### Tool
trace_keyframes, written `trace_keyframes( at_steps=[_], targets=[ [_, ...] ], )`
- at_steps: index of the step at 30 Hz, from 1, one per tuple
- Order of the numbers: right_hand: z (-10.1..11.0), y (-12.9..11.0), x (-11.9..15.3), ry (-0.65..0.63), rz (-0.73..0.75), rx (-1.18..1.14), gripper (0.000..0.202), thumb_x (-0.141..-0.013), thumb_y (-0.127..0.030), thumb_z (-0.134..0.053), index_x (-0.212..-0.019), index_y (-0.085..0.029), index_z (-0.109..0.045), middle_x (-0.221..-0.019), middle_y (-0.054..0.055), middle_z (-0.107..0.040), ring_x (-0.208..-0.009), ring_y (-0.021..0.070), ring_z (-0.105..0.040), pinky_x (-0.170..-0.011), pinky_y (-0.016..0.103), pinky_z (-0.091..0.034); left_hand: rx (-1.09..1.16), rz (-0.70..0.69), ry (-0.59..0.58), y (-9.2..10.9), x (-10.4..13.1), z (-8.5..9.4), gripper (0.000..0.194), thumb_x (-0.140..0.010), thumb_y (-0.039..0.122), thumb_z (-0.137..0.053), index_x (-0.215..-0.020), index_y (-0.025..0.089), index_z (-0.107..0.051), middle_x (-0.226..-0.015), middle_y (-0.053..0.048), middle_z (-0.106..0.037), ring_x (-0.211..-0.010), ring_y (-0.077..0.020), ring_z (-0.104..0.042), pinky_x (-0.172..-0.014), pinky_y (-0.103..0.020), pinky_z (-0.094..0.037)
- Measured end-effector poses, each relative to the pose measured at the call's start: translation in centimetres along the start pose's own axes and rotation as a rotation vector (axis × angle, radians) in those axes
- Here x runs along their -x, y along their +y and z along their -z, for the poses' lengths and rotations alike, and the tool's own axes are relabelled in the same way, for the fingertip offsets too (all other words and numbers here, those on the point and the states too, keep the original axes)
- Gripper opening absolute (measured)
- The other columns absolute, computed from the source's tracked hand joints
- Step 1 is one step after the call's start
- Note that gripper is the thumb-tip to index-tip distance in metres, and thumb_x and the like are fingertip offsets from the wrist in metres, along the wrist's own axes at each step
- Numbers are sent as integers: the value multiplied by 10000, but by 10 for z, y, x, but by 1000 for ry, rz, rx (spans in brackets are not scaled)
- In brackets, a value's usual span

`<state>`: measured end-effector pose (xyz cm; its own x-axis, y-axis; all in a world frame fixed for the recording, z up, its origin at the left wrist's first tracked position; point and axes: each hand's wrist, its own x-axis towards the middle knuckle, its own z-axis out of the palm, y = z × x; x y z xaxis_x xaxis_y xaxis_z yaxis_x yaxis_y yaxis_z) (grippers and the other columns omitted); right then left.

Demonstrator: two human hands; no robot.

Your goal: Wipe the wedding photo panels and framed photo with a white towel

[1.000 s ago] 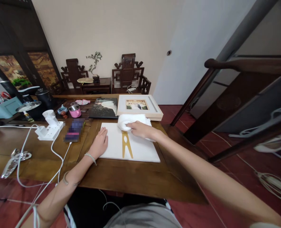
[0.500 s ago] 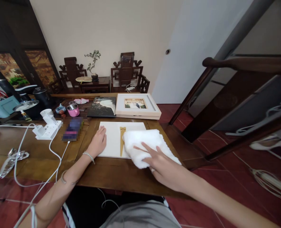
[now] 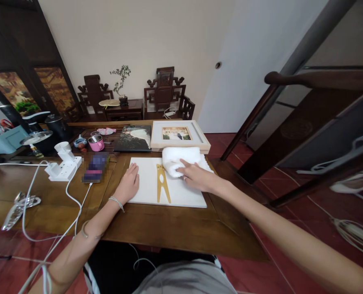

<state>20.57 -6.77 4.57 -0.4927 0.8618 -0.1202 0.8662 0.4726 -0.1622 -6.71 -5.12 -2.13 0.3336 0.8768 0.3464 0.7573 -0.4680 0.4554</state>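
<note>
A flat white panel [image 3: 144, 192] lies on the wooden table, with a gold A-shaped piece [image 3: 162, 195] on its middle. My left hand [image 3: 128, 183] rests flat on the panel's left edge, fingers stretched out and close together, holding nothing. At the panel's far right corner, my right hand [image 3: 196, 176] presses on a folded white towel [image 3: 181, 157], some fingers bent into the cloth. The towel covers that corner and reaches up to the framed picture behind. It hides the tip of the gold piece only slightly, if at all.
Behind the panel lie a white-framed picture [image 3: 196, 141] and a dark picture board [image 3: 132, 139]. To the left are a phone [image 3: 95, 167] on a cable, a white power strip [image 3: 65, 169], a pink mug [image 3: 96, 143] and a clear hair clip [image 3: 19, 208]. A wooden chair [image 3: 261, 151] stands right.
My right hand has slid the towel away from me, from the panel's near right side to its far right corner. More of the gold piece now shows. My left hand stays put.
</note>
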Motion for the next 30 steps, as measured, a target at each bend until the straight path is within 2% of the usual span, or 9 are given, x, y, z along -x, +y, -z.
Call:
trace_keyframes(
  at_steps=[4,8,12,15,18,21,24,27,30],
  targets=[
    [-8,-22,43,-4,32,-55,506,-737,0,-388,-1172,-129,-613,-1518,153,-313,-1431,326,-119,-1091,626,-237,-2,5,-5,0,0,0,429,-917,190,-323,-1284,49,-495,-1442,-208,-428,-1405,-267,-301,-1160,-478,-260],
    [-13,-44,91,-58,66,-105,507,-699,13,-379,-1058,-200,-668,-1545,36,-273,-1435,297,-89,-1115,612,-227,-7,-2,-9,0,0,0,423,-914,185,-335,-1294,83,-490,-1444,-180,-437,-1408,-260,-296,-1162,-482,-256],
    [-9,-55,108,-134,80,-99,516,-689,15,-378,-1044,-220,-670,-1546,8,-266,-1433,279,-86,-1133,578,-225,-24,1,-12,1,0,0,418,-920,188,-318,-1279,68,-496,-1440,-196,-436,-1405,-264,-302,-1157,-481,-268],
    [-4,-52,93,-129,64,-103,503,-726,3,-381,-1116,-177,-643,-1535,85,-294,-1429,292,-130,-1124,571,-243,-18,4,-8,2,0,0,418,-920,188,-316,-1271,57,-501,-1439,-206,-434,-1405,-266,-303,-1157,-478,-267],
    [2,-42,60,-103,26,-104,486,-749,-10,-394,-1160,-138,-618,-1492,152,-364,-1425,315,-163,-1092,570,-286,3,-2,5,1,0,0,410,-915,185,-332,-1272,85,-507,-1439,-182,-444,-1407,-259,-301,-1161,-483,-260],
    [8,-34,22,-63,-28,-98,509,-760,-5,-379,-1218,-103,-580,-1339,207,-526,-1413,322,-218,-1042,553,-345,-5,-4,3,0,0,-1,410,-911,180,-338,-1275,94,-505,-1436,-174,-450,-1406,-256,-302,-1161,-484,-260],
    [10,-32,-7,-11,-60,-101,511,-772,-5,-359,-1228,-114,-564,-1183,203,-615,-1361,330,-325,-976,546,-399,-9,-6,6,0,0,-1,416,-912,182,-332,-1281,90,-500,-1433,-179,-452,-1403,-259,-309,-1157,-487,-267],
    [7,-40,-15,19,-48,-80,501,-780,-2,-349,-1215,-127,-565,-1278,203,-557,-1353,345,-321,-953,591,-399,-8,1,-1,0,0,0,428,-917,190,-312,-1274,46,-498,-1431,-220,-438,-1398,-274,-316,-1150,-489,-276],
    [0,-57,0,25,11,-51,530,-770,6,-353,-1249,-117,-545,-1508,167,-323,-1408,374,-180,-979,670,-341,-4,13,-8,1,0,1,430,-918,193,-313,-1273,34,-498,-1432,-228,-432,-1398,-272,-316,-1152,-474,-273]
  ],
)
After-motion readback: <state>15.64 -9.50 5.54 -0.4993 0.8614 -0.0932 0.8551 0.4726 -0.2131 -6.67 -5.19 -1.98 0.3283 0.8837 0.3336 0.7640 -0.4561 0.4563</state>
